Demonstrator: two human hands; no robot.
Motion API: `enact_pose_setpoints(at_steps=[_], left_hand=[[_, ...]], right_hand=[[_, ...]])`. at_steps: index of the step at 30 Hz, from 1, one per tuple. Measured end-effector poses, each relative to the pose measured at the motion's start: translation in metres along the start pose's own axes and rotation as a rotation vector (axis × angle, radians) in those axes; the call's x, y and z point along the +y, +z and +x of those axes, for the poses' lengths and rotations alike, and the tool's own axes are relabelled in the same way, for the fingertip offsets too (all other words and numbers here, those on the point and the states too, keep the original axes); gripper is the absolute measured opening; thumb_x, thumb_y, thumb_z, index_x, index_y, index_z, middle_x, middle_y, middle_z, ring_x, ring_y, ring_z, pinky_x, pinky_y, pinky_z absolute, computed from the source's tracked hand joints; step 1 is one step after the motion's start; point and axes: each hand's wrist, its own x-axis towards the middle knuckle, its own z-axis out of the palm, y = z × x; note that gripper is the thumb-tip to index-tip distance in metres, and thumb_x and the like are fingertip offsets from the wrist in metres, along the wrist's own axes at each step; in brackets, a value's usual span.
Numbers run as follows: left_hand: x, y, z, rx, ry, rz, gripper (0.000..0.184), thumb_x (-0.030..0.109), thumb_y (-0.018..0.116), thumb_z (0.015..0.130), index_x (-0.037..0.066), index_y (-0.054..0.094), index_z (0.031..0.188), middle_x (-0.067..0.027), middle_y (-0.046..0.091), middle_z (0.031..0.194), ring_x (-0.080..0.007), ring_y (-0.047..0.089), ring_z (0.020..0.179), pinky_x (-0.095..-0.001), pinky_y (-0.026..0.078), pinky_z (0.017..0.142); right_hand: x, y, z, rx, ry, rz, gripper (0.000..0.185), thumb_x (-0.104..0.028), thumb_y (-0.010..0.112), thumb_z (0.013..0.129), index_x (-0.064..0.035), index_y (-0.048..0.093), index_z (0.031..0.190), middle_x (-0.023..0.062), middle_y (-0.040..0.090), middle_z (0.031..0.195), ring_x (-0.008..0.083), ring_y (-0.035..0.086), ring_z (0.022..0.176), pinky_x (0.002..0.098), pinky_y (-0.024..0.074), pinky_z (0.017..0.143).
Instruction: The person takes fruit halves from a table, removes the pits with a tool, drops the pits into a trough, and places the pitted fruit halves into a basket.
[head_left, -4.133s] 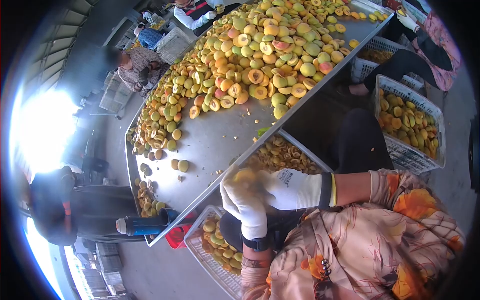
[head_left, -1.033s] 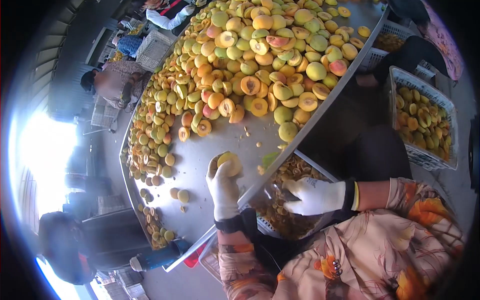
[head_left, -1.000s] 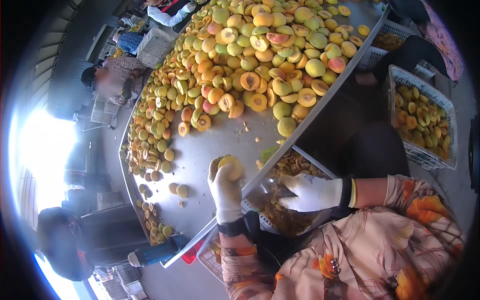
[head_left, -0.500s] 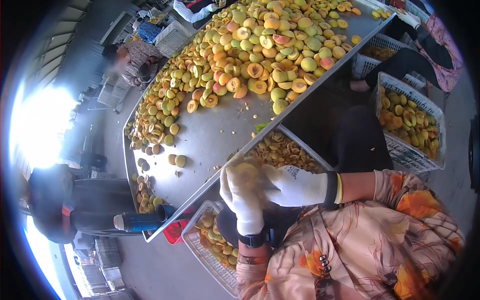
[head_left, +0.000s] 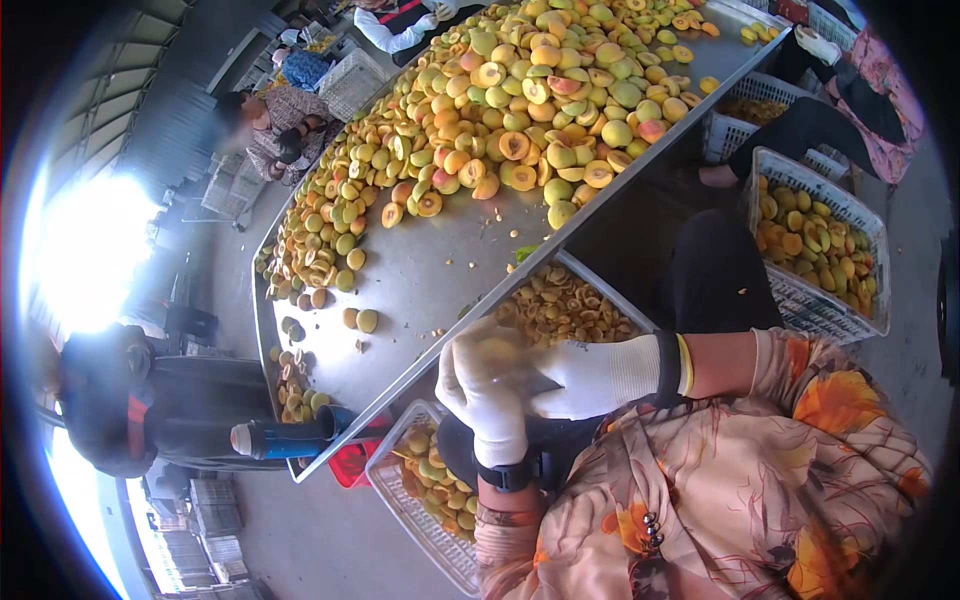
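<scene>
My left hand [head_left: 482,385], in a white glove with a dark watch at the wrist, is closed round a blurred yellowish peach [head_left: 497,350]. Pressed up against it is my right hand [head_left: 578,378], also white-gloved, its fingers curled in at the fruit. A small dark shape shows between the hands, but motion blur hides what it is. Both hands are over my lap, just off the near edge of a metal table [head_left: 420,265]. Heaped on that table are many whole and halved yellow peaches [head_left: 515,145].
Below the table edge, a crate holds cut fruit pieces [head_left: 575,305]. White crates of peaches stand at lower left [head_left: 375,465] and right [head_left: 775,275]. A blue cylindrical object [head_left: 285,440] lies at the table corner by a red container [head_left: 350,463]. Other people work around the table.
The view has shifted slightly. My hands stay together at the same place, with the fruit still blurred between them.
</scene>
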Motion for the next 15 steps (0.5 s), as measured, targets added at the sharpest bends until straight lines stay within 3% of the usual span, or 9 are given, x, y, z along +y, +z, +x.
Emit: enact_pose_setpoints(at_steps=[5,8,11,14,15], left_hand=[[-0.007,0.008,0.005,0.009,0.009,0.025,0.045,0.036,0.052,0.105,-0.005,0.068,0.098,-0.0159,0.070,0.078,-0.0218,0.065,0.063,-0.0296,0.053,0.061],[-0.003,0.015,0.005,0.044,-0.062,-0.038,0.047,0.038,0.049,0.106,-0.005,0.067,0.100,-0.0162,0.070,0.077,-0.0224,0.065,0.065,-0.0320,0.054,0.063],[-0.013,0.014,0.005,0.081,-0.025,0.026,0.050,0.041,0.046,0.106,-0.005,0.065,0.102,-0.0171,0.069,0.078,-0.0237,0.066,0.070,-0.0349,0.056,0.067],[-0.012,0.010,0.006,0.008,0.038,0.109,0.051,0.041,0.044,0.107,-0.006,0.063,0.104,-0.0177,0.068,0.079,-0.0249,0.067,0.074,-0.0368,0.057,0.070],[-0.012,0.011,0.007,0.030,0.020,0.078,0.051,0.041,0.044,0.107,-0.006,0.063,0.104,-0.0178,0.068,0.080,-0.0252,0.068,0.073,-0.0367,0.057,0.070]], right_hand=[[-0.001,-0.022,0.005,-0.148,0.034,0.130,0.028,-0.008,0.061,0.088,0.0003,0.062,0.114,0.0212,0.071,0.099,0.0376,0.069,0.094,0.0438,0.0537,0.084],[0.009,-0.020,0.007,-0.117,-0.036,0.096,0.028,-0.008,0.060,0.089,-0.0001,0.062,0.116,0.0207,0.071,0.102,0.0344,0.069,0.098,0.0426,0.0531,0.087],[0.034,-0.009,0.008,-0.111,0.033,0.050,0.029,-0.009,0.061,0.089,0.0000,0.062,0.117,0.0195,0.071,0.104,0.0324,0.069,0.100,0.0419,0.0527,0.089],[0.015,-0.023,0.009,-0.199,0.147,0.024,0.030,-0.009,0.060,0.090,-0.0002,0.062,0.119,0.0192,0.071,0.106,0.0326,0.068,0.101,0.0418,0.0525,0.090],[0.016,-0.021,0.010,-0.161,0.084,0.071,0.030,-0.009,0.060,0.090,-0.0002,0.062,0.118,0.0198,0.071,0.105,0.0338,0.068,0.100,0.0424,0.0527,0.089]])
